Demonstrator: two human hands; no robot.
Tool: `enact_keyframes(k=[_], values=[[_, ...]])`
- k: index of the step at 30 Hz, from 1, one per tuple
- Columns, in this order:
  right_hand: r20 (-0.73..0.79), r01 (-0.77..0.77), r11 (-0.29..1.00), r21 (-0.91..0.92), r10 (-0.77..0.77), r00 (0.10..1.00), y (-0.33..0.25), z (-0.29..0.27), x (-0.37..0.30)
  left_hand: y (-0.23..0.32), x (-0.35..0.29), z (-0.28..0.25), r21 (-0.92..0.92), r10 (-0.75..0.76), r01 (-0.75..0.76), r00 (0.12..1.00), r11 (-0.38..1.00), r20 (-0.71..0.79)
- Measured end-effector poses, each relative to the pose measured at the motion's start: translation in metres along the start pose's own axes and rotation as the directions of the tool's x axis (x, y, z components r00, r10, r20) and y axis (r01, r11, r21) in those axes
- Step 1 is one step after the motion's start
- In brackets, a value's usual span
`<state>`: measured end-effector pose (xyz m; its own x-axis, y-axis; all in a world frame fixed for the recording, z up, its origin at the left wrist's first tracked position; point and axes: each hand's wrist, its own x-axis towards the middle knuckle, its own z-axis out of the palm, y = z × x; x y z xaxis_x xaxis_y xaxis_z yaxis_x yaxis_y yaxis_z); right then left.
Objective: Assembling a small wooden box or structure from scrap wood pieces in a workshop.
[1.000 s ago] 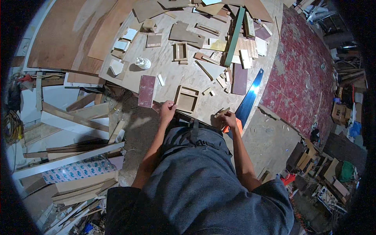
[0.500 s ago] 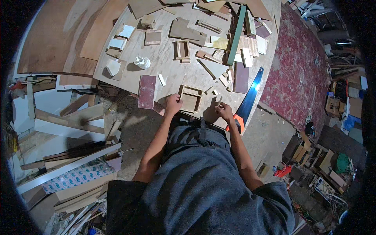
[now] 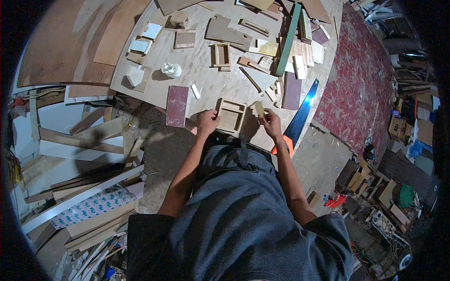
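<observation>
A small open wooden box (image 3: 230, 114) with a divider strip across its upper part lies at the near edge of the workbench. My left hand (image 3: 207, 123) has its fingers closed at the box's left wall. To the right of the box, my right hand (image 3: 270, 123) pinches a small pale flat piece of wood (image 3: 259, 109), held upright and apart from the box. Just beyond my right hand, a handsaw (image 3: 303, 112) with an orange handle lies along the bench's right side. A dark red block (image 3: 176, 106) sits left of my left hand.
A white bottle (image 3: 170, 70) stands farther back on the workbench (image 3: 187, 63). Another small wooden frame box (image 3: 221, 55), a long green strip (image 3: 289, 40) and several offcuts cover the far part. Stacked boards (image 3: 89, 140) lie on the left; a red-patterned floor (image 3: 351, 79) is at the right.
My right hand has lifted the small piece of wood and turned its broad face into view. The left hand stays at the box, and the view has shifted slightly.
</observation>
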<state>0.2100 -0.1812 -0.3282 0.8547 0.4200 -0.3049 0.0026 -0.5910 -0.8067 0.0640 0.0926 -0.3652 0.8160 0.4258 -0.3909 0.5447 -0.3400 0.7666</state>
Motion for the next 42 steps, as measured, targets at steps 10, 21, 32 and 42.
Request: enact_keyframes(k=[10, 21, 32, 42], values=[[0.2, 0.09, 0.994, 0.059, -0.1, 0.975, -0.049, 0.036, 0.034, -0.004, 0.0, 0.003, -0.002, 0.002, -0.002, 1.0, 1.0, -0.016], [0.13, 0.133, 0.99, -0.053, -0.125, 0.984, -0.058, 0.055, 0.046, 0.002, -0.003, -0.001, 0.019, -0.01, 0.011, 0.999, 1.0, -0.034], [0.211, 0.196, 0.978, -0.068, -0.178, 0.961, -0.056, 0.055, 0.04, 0.041, 0.013, -0.008, -0.117, 0.082, -0.078, 0.996, 0.99, 0.032], [0.009, -0.056, 0.983, 0.172, 0.055, 0.998, -0.038, 0.047, 0.013, 0.025, 0.026, 0.004, -0.239, -0.169, 0.174, 0.985, 0.955, 0.042]])
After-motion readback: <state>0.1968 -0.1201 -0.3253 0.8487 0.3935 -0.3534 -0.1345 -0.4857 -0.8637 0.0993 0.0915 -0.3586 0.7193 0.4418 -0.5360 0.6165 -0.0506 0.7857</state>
